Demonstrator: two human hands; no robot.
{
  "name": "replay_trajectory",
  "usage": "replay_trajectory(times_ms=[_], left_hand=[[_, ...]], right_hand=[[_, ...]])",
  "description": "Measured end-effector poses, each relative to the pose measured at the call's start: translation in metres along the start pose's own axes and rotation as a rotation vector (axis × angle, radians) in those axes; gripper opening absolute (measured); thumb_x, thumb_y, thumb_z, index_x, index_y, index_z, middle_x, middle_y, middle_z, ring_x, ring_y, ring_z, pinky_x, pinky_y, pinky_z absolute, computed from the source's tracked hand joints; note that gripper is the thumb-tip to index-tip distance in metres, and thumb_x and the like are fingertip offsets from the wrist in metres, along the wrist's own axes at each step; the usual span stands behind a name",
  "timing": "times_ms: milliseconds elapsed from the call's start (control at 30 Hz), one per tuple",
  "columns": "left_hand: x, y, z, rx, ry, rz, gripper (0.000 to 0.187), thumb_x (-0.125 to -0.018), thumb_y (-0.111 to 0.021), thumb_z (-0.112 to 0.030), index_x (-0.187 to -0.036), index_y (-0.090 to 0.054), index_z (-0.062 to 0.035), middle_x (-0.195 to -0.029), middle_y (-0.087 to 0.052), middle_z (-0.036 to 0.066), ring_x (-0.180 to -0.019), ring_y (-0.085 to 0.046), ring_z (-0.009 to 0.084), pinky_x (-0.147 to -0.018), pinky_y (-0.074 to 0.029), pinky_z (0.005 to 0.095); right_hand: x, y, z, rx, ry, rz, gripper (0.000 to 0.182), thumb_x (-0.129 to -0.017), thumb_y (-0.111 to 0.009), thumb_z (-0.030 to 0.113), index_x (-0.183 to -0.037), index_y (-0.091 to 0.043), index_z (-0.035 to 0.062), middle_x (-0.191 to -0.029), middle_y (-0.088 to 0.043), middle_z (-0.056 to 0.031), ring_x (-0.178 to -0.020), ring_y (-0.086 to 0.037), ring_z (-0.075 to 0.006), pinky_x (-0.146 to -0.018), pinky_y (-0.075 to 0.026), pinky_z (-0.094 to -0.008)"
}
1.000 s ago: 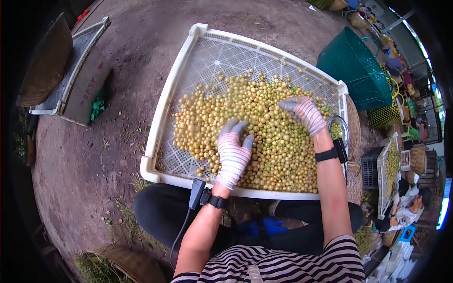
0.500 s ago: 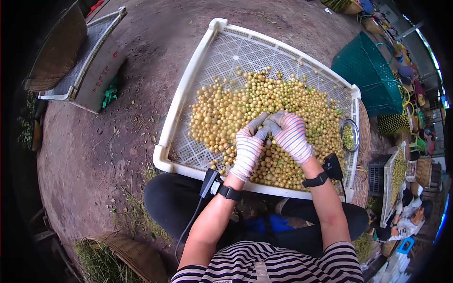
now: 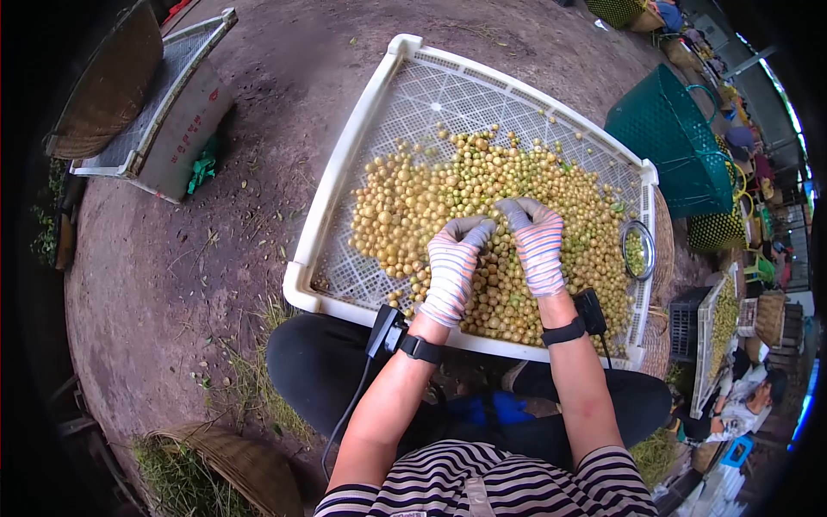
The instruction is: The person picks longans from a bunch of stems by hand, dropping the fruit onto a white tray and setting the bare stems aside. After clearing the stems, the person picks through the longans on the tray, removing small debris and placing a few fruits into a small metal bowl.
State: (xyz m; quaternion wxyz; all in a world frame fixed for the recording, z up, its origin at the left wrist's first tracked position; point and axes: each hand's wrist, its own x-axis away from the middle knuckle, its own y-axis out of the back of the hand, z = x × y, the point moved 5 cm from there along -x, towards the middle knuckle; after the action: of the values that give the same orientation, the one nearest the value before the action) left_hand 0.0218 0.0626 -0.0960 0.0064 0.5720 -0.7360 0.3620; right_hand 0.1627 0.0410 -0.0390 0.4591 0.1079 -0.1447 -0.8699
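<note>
Small round yellow-green and brownish fruits (image 3: pixel 401 211) lie heaped in a white mesh tray (image 3: pixel 299 289) across my lap. Over the middle of the heap is my left hand (image 3: pixel 452 267), in a striped glove with grey fingertips. Its thumb and fingers are pinched together; whatever they hold is too small to make out. Close beside it, my right hand (image 3: pixel 538 246) wears a matching glove. Those fingers are curled together towards the left fingertips, with a small gap between the hands. At the tray's right side, a round metal dish (image 3: pixel 650 250) holds greener fruits.
A green woven basket (image 3: pixel 672 142) stands beyond the tray's right corner. Another tray (image 3: pixel 189 129) leans at the upper left beside a flat wicker basket (image 3: pixel 108 82). A wicker basket (image 3: pixel 233 465) with cut grass lies lower left. Another person (image 3: pixel 745 401) sits far right.
My hands have come apart a little; before, their fingertips met. The right hand has shifted slightly up and its fingers have drawn away from the left.
</note>
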Motion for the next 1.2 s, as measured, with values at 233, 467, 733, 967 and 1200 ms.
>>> replay_trajectory(times_ms=[233,467,733,967,1200], left_hand=[[0.000,-0.004,-0.019,-0.475,-0.570,0.019,0.064,-0.080,-0.076,-0.006,-0.137,-0.047,0.0017,-0.130,-0.055,0.015,-0.114,-0.056,0.0209,-0.096,-0.048,0.0320],[0.003,-0.011,-0.011,0.038,-0.111,0.269,0.046,-0.087,-0.067,-0.004,-0.132,-0.055,0.0025,-0.111,-0.068,0.007,-0.090,-0.065,0.0111,-0.078,-0.054,0.0243],[0.006,-0.009,-0.006,-0.140,-0.080,0.186,0.018,-0.092,-0.057,-0.014,-0.097,-0.065,0.0002,-0.075,-0.064,-0.001,-0.060,-0.056,0.0066,-0.053,-0.046,0.0212],[-0.006,-0.005,0.007,-0.573,-0.101,0.151,0.031,-0.095,-0.062,-0.032,-0.083,-0.064,-0.0040,-0.062,-0.056,-0.002,-0.052,-0.049,0.0071,-0.047,-0.039,0.0246],[-0.001,0.011,-0.017,-0.735,-0.435,-0.089,0.017,-0.085,-0.072,-0.013,-0.098,-0.068,-0.0031,-0.082,-0.067,0.007,-0.075,-0.062,0.0158,-0.075,-0.051,0.0293]], right_hand=[[-0.007,0.006,0.015,0.027,-0.084,0.073,0.016,-0.088,-0.070,0.014,-0.088,-0.072,-0.0012,-0.067,-0.061,0.0004,-0.059,-0.046,-0.0067,-0.056,-0.039,-0.0247],[0.008,-0.009,0.027,0.161,0.149,0.309,0.014,-0.086,-0.071,0.012,-0.091,-0.073,-0.0011,-0.080,-0.068,-0.0077,-0.069,-0.057,-0.0144,-0.064,-0.047,-0.0286],[0.024,-0.015,0.054,0.529,0.654,0.157,0.010,-0.082,-0.069,0.006,-0.090,-0.073,0.0012,-0.083,-0.069,-0.0139,-0.073,-0.064,-0.0282,-0.066,-0.052,-0.0355],[-0.002,-0.004,0.007,0.260,0.311,-0.018,0.011,-0.086,-0.068,0.009,-0.086,-0.071,-0.0022,-0.070,-0.067,-0.0122,-0.062,-0.059,-0.0238,-0.063,-0.048,-0.0336],[-0.020,0.022,0.012,0.005,-0.157,0.153,0.015,-0.088,-0.066,0.017,-0.088,-0.071,0.0024,-0.067,-0.062,-0.0010,-0.053,-0.052,-0.0101,-0.049,-0.041,-0.0270]])
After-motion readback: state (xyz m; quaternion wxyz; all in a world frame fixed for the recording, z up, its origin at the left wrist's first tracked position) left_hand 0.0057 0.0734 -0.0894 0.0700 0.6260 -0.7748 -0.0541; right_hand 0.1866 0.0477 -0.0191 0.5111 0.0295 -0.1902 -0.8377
